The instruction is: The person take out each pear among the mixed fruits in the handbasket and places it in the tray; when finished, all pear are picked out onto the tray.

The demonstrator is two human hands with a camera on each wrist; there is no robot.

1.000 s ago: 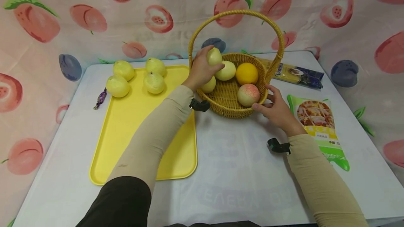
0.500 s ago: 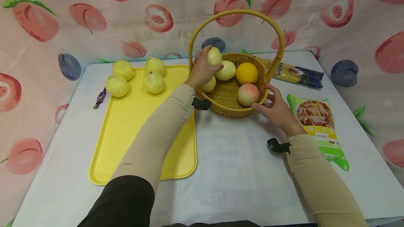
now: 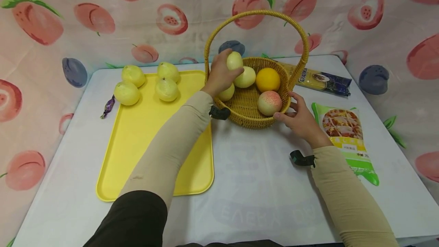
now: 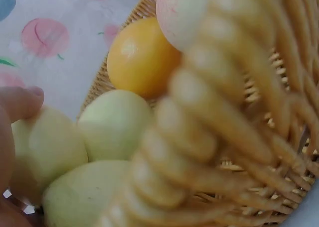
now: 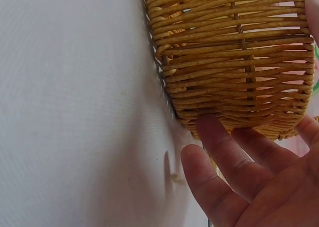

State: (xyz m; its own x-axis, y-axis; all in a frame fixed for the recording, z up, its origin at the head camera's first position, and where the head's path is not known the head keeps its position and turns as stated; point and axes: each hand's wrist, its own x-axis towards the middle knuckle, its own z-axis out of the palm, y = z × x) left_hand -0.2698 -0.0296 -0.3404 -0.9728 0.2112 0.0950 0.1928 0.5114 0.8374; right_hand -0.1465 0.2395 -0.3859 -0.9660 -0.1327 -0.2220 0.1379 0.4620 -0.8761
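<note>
A wicker basket point(image 3: 252, 122) with a tall arched handle stands near the middle back of the table. My left hand point(image 3: 220, 73) reaches in past the handle's left foot and grips a pale yellow-green fruit point(image 3: 234, 60) above the basket's back left part. Below it lie two similar fruits point(image 3: 245, 77), seen also in the left wrist view point(image 4: 114, 125). An orange point(image 3: 268, 80) and a peach point(image 3: 269, 103) sit on the basket's right side. My right hand point(image 3: 302, 121) holds the basket's right front, thumb at the rim, fingers against the outer wall point(image 5: 239, 62).
A yellow tray point(image 3: 137, 155) lies at left, with several pale yellow-green fruits point(image 3: 167, 89) at its back end. Beside it is a purple wrapped candy point(image 3: 108, 107). Behind and right of the basket lie a pasta packet point(image 3: 322, 81) and a green food bag point(image 3: 348, 136).
The left hand and its fruit have shifted very slightly right. The right hand and the basket stay in place.
</note>
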